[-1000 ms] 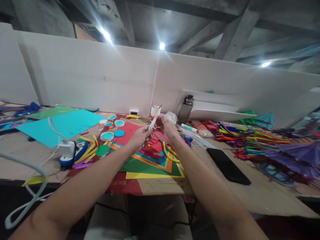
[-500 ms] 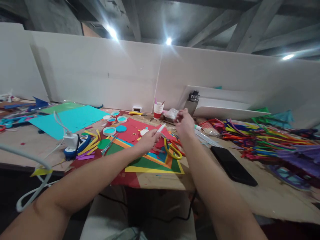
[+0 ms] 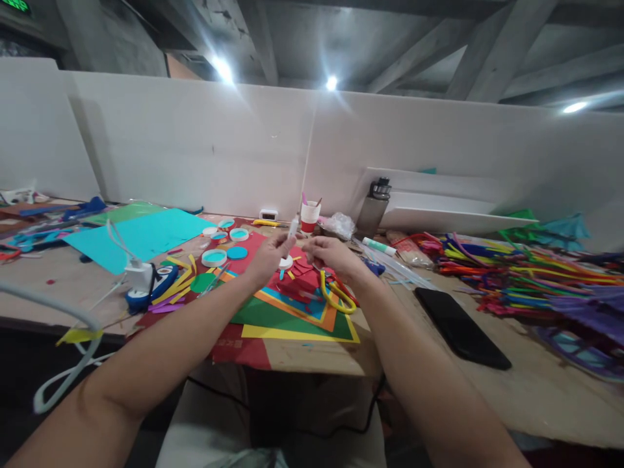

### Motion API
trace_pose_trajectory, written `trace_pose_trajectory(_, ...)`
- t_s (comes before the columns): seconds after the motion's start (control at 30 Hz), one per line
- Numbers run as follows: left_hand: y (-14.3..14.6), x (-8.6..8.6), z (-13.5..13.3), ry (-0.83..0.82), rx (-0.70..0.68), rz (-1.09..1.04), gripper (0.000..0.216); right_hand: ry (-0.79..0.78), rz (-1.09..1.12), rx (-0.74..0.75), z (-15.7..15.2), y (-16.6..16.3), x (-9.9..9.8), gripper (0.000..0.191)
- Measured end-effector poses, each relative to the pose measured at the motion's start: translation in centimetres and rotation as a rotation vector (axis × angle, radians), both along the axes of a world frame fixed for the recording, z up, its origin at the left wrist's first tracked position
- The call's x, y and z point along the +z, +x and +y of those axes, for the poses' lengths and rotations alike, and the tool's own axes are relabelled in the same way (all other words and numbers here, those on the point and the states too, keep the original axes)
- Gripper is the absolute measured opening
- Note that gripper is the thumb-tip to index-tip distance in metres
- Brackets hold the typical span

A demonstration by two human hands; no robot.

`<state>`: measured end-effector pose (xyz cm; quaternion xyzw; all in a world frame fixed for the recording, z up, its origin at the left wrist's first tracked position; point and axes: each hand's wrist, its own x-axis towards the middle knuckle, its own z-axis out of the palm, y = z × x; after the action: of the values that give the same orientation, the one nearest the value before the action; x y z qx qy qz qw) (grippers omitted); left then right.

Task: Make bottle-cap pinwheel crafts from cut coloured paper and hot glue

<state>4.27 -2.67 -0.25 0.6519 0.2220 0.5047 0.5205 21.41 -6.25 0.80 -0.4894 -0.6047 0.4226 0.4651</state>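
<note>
My left hand (image 3: pixel 271 257) is closed around a slim white tube (image 3: pixel 293 229), which stands upright with a thin tip pointing up. Just to its right, my right hand (image 3: pixel 334 255) has its fingers pinched together; whatever is in them, if anything, is too small to make out. Below the hands lie red paper (image 3: pixel 302 289) with cut pieces and a small white round piece (image 3: pixel 285 262). A bent yellow pipe cleaner (image 3: pixel 341 303) rests beside my right wrist. Under these is a stack of coloured sheets, a green sheet (image 3: pixel 273 320) among them.
Several round tubs of blue paint (image 3: pixel 213 258) stand to the left, near a turquoise sheet (image 3: pixel 131 234). A paper cup (image 3: pixel 310 216) and a grey bottle (image 3: pixel 373 209) are at the back. On the right lie a black phone (image 3: pixel 461 326) and many pipe cleaners (image 3: pixel 517 266).
My right hand has come down and left, close to my left hand. My left hand has shifted left and up, and the white tube has turned from slanting to upright.
</note>
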Motion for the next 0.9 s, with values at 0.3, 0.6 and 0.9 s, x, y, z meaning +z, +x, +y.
trace_pose_trajectory(0.3,-1.5,1.4,2.1,-0.31,0.008,-0.276,0.02,0.018,-0.758,0.389,-2.1,-3.5,-1.4,0.01)
trace_pose_trajectory(0.6,-0.8,1.0,1.6,-0.673,-0.192,-0.296,0.028,0.384,-0.503,-0.151,-0.9,-2.4,-1.2,0.047)
trace_pose_trajectory(0.9,0.1,0.0,0.5,-0.617,-0.282,-0.05,0.037,0.625,-0.521,-0.089,-1.3,-3.0,-1.8,0.041)
